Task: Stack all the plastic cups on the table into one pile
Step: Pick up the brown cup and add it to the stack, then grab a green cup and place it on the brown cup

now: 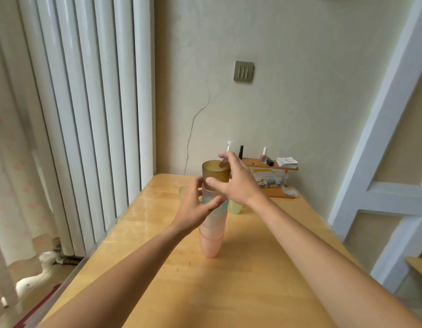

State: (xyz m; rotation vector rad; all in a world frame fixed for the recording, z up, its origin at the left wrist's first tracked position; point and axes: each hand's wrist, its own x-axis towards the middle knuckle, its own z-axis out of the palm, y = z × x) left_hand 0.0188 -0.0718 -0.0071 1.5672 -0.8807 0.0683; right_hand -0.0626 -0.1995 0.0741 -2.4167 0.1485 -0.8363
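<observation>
Head view looks down on a pile of plastic cups (212, 229) standing near the middle of the wooden table (229, 292). On its top sits a brown cup (216, 172), pinched by the right hand (238, 183) — thumb on the near wall, fingers over the rim — probably to seat it straight. Just below, the left hand (195, 209) wraps loosely round the pile, likely to steady it. Two loose green cups wait beyond the pile — one (183, 192) to its left, one (235, 206) to its right. Farther back, a small shelf (271, 166) meets a cracked wall; a white radiator (82, 102) stands left of the pile.
</observation>
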